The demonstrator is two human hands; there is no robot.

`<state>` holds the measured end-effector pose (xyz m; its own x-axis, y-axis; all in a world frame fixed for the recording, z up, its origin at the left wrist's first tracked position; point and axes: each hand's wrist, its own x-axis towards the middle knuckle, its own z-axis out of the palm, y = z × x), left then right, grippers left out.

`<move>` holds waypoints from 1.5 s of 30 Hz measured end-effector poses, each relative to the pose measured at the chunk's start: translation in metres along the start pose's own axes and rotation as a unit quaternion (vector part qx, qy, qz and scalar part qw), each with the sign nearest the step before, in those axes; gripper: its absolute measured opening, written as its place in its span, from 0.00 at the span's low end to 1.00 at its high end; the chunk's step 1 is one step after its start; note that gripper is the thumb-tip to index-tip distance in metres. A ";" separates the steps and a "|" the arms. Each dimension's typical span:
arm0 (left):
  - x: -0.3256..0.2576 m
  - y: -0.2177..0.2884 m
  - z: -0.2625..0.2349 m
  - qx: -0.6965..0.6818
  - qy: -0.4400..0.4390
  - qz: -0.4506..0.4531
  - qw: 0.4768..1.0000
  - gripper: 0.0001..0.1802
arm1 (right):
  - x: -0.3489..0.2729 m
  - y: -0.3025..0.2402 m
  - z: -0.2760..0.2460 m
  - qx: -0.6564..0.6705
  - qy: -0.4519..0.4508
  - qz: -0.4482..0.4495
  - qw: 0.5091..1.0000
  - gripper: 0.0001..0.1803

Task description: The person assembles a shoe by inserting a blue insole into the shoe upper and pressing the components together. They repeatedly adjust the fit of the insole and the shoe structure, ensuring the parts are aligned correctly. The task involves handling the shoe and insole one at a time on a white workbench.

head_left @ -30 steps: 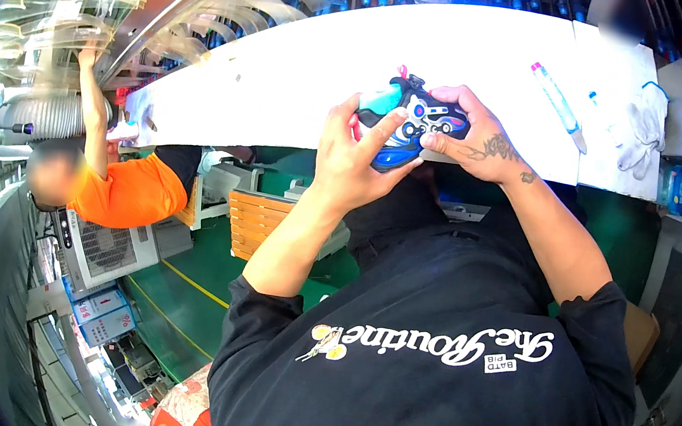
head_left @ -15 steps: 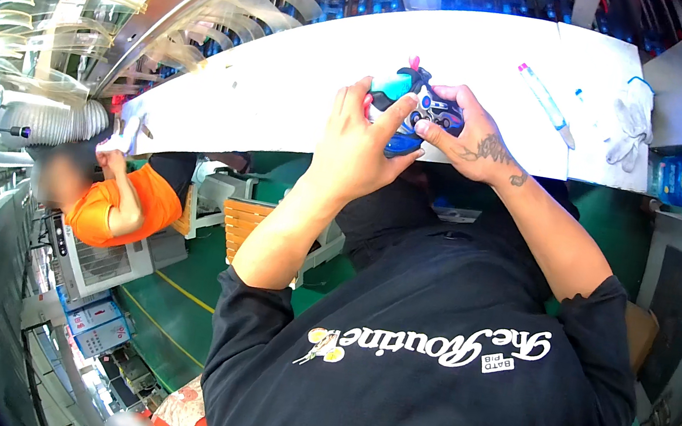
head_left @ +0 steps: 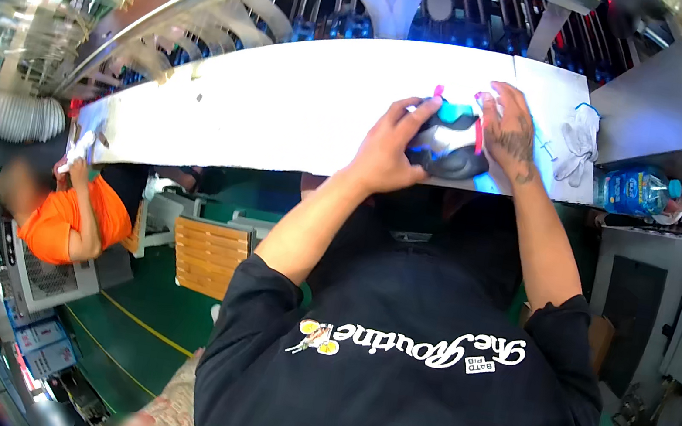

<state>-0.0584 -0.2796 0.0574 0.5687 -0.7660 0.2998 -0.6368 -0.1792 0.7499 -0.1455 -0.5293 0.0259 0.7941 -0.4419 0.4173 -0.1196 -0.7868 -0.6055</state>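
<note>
Dark moulded piece [head_left: 459, 164] at twelve o'clock from the chest, by the near edge of the white table [head_left: 303, 110].
At the piece's nine o'clock, the left hand [head_left: 388, 144] is partly curled, fingers and thumb gripping its rim; toward two o'clock, the right hand [head_left: 508, 137] is loosely bent beside the pink end [head_left: 480, 98] of what looks like a pen, its hold uncertain. The piece appears light, rubbery and pliable, hardly fragile, perhaps slightly slick; the thick black rim at nine and six o'clock should offer the surest hold.

Piece [head_left: 459, 165] over table [head_left: 286, 108] between left hand [head_left: 387, 149] and right hand [head_left: 508, 137], glove [head_left: 579, 143] and bottle [head_left: 632, 191] rightward
</note>
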 end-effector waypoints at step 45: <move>-0.034 -0.013 -0.006 0.337 0.076 0.004 0.938 0.60 | -0.013 -0.045 -0.009 0.469 -0.063 0.175 0.864 0.13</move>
<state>-0.0666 -0.2473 0.0413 0.5971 -0.6810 0.4239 -0.7972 -0.5623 0.2196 -0.1556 -0.4917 0.0537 0.8727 -0.4849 0.0572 0.1234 0.1056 -0.9867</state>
